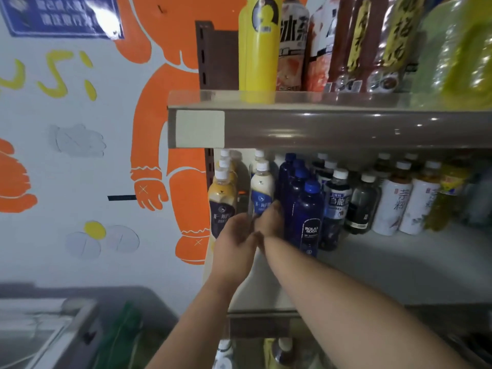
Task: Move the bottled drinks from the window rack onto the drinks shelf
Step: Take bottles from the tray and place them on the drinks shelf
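Legible print on bottles and a sign
"BOLSA SODA" is printed on the front dark blue bottle [308, 222]; "冰" is seen on an orange-and-white bottle [292, 43]; the blue wall sign's [61, 14] white characters are blurred.

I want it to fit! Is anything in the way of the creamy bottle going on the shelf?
Nothing visible. The right hand holds the creamy bottle, the left hand beside it, in the gap between the tan bottles and blue soda bottles. A matching bottle stands just behind it.
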### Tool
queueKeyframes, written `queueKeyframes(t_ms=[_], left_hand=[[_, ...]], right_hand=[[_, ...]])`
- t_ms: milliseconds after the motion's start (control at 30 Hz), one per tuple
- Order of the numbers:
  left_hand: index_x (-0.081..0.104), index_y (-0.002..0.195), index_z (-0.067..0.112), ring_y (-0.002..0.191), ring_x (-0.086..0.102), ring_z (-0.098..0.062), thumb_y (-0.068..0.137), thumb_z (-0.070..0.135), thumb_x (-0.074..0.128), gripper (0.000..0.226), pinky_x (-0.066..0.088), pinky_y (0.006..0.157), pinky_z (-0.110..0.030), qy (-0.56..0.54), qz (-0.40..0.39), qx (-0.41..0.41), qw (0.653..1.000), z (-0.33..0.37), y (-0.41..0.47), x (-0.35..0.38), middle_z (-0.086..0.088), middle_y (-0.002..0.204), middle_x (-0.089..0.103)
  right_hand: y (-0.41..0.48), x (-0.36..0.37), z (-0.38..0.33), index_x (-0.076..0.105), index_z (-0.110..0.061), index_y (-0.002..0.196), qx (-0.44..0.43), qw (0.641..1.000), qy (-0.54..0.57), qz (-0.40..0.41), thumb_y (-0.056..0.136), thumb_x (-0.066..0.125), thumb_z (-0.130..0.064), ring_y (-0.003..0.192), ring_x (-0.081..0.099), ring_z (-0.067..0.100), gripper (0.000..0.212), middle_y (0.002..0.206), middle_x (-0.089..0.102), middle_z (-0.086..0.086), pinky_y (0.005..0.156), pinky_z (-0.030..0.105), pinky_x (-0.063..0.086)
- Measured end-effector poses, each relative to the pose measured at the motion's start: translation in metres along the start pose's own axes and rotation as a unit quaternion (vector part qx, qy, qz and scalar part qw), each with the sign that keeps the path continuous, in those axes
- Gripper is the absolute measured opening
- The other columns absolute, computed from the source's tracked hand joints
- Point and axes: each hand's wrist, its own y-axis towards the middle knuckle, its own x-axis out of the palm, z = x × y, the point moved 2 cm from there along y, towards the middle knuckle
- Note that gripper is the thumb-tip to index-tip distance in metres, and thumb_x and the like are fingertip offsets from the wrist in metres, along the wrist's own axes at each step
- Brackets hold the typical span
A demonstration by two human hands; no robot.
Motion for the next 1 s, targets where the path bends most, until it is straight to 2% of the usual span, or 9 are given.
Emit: queueKeyframes(t_ms=[100, 233, 367, 467, 600, 667, 767, 900, 1000], left_hand=[[0.065, 0.104, 0.033, 0.094, 0.065, 0.008, 0.082, 0.009, 0.064, 0.033, 0.054, 0.089, -0.030, -0.006, 0.016, 0.008, 1.000, -0.009, 0.007, -0.004, 0.019, 0.100, 0.072], [0.070, 0.108, 0.025, 0.098, 0.069, -0.005, 0.082, 0.017, 0.058, 0.030, 0.057, 0.088, -0.039, -0.024, 0.000, 0.019, 1.000, -0.013, 0.009, -0.010, 0.013, 0.103, 0.075], [0.072, 0.098, 0.025, 0.092, 0.071, -0.008, 0.081, 0.016, 0.057, 0.024, 0.058, 0.086, -0.041, -0.048, 0.018, 0.037, 0.998, -0.011, 0.007, -0.012, 0.010, 0.095, 0.075], [0.073, 0.091, 0.025, 0.090, 0.071, -0.012, 0.083, 0.003, 0.054, 0.030, 0.058, 0.085, -0.038, -0.070, 0.034, 0.031, 0.996, -0.007, 0.006, -0.015, 0.006, 0.091, 0.076], [0.071, 0.081, 0.028, 0.074, 0.066, 0.003, 0.081, 0.001, 0.054, 0.032, 0.049, 0.068, -0.013, -0.065, 0.063, 0.032, 0.995, 0.017, -0.007, -0.019, 0.016, 0.079, 0.073], [0.068, 0.078, 0.022, 0.069, 0.064, -0.002, 0.082, 0.001, 0.056, 0.025, 0.048, 0.067, -0.020, -0.089, 0.065, 0.016, 0.994, 0.033, -0.014, -0.012, 0.012, 0.071, 0.071], [0.065, 0.075, 0.022, 0.065, 0.058, -0.013, 0.082, 0.000, 0.053, 0.026, 0.045, 0.059, -0.025, -0.215, 0.044, -0.010, 0.976, 0.065, -0.038, 0.022, 0.005, 0.069, 0.066], [0.066, 0.073, 0.022, 0.059, 0.057, -0.009, 0.081, 0.002, 0.051, 0.026, 0.046, 0.054, -0.021, -0.333, -0.078, -0.018, 0.940, 0.104, -0.084, 0.108, 0.004, 0.068, 0.064], [0.066, 0.075, 0.024, 0.067, 0.060, -0.009, 0.083, 0.004, 0.052, 0.026, 0.046, 0.059, -0.023, -0.286, -0.175, -0.045, 0.941, 0.124, -0.128, 0.202, 0.007, 0.072, 0.066]], right_hand=[[0.021, 0.014, 0.003, 0.050, -0.001, 0.121, -0.006, 1.000, 0.003, 0.004, 0.094, 0.054, -0.006, 0.114, 0.060, 0.038, 0.028, 0.123, 0.060, 0.022, 0.093, 0.041, 0.046], [0.030, 0.020, 0.003, 0.047, -0.002, 0.132, -0.009, 0.998, 0.056, -0.011, 0.101, 0.045, -0.019, 0.102, 0.061, 0.026, 0.035, 0.119, 0.057, 0.013, 0.072, 0.023, 0.051], [0.021, 0.018, 0.007, 0.045, -0.004, 0.133, -0.014, 0.999, -0.028, -0.010, 0.091, 0.060, -0.014, 0.117, 0.058, 0.032, 0.046, 0.128, 0.057, 0.016, 0.101, 0.038, 0.046], [0.001, 0.015, 0.011, 0.041, -0.001, 0.139, -0.034, 0.997, -0.063, -0.013, 0.093, 0.060, -0.022, 0.115, 0.059, 0.030, 0.054, 0.127, 0.058, 0.016, 0.096, 0.038, 0.050], [-0.041, -0.007, 0.001, 0.058, -0.013, 0.084, -0.157, 0.984, -0.051, -0.069, 0.093, 0.050, -0.015, 0.072, 0.056, 0.017, 0.012, 0.079, 0.056, 0.003, 0.068, 0.029, 0.041], [-0.064, -0.034, 0.004, 0.056, -0.014, 0.064, -0.194, 0.976, 0.088, -0.041, 0.090, 0.043, -0.004, 0.058, 0.053, 0.012, 0.031, 0.062, 0.051, 0.001, 0.062, 0.025, 0.041], [-0.085, -0.095, 0.025, 0.065, -0.027, 0.077, -0.313, 0.947, 0.066, 0.019, 0.087, 0.058, -0.018, 0.059, 0.060, 0.002, 0.015, 0.063, 0.063, -0.012, 0.058, 0.024, 0.050], [-0.092, -0.207, 0.071, 0.060, -0.038, 0.077, -0.273, 0.934, 0.211, 0.089, 0.079, 0.056, -0.026, 0.059, 0.058, 0.001, 0.013, 0.068, 0.063, -0.018, 0.057, 0.020, 0.047], [-0.095, -0.303, 0.130, 0.060, -0.035, 0.076, -0.211, 0.945, 0.178, 0.174, 0.079, 0.057, -0.028, 0.064, 0.063, 0.012, 0.008, 0.069, 0.064, -0.011, 0.060, 0.031, 0.053]])
